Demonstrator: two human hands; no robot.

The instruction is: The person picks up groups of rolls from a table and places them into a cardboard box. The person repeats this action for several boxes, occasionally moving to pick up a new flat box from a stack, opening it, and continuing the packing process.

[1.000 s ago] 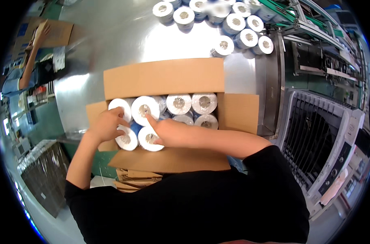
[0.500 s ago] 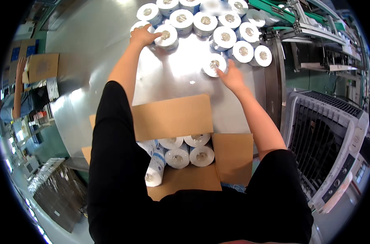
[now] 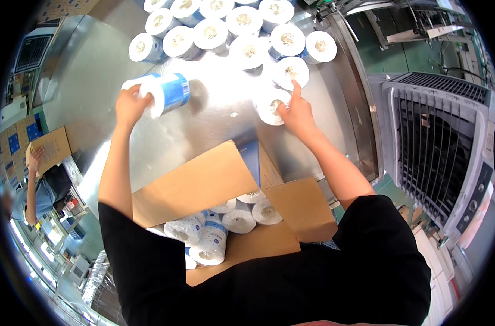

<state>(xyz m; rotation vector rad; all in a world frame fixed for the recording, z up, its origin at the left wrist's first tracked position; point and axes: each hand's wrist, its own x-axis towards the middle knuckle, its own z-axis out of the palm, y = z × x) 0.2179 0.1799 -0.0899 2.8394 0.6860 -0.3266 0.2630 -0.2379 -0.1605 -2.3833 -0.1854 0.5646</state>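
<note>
My left hand (image 3: 130, 107) is closed on a pair of toilet paper rolls above the metal table. The blue-wrapped roll (image 3: 174, 91) is tipped sideways; only a white edge of the other shows behind my fingers. My right hand (image 3: 299, 115) grips two rolls standing near the table's right side. Its thumb is at the core of the nearer roll (image 3: 269, 108), and the index finger reaches the core of the farther roll (image 3: 296, 69). Below my arms, an open cardboard box (image 3: 195, 179) holds several wrapped rolls, some upright and some lying tilted at its left.
Several more upright rolls (image 3: 210, 34) cluster at the far side of the metal table (image 3: 89, 60). A grey slatted cooler unit (image 3: 440, 146) stands at right. Off to the left, a co-worker's hand (image 3: 36, 158) touches another cardboard box (image 3: 54, 146).
My left hand has lifted rolls from the cluster's left edge and drawn them nearer, tipping them. My right hand now spans two rolls. The view has turned and the box appears angled.
</note>
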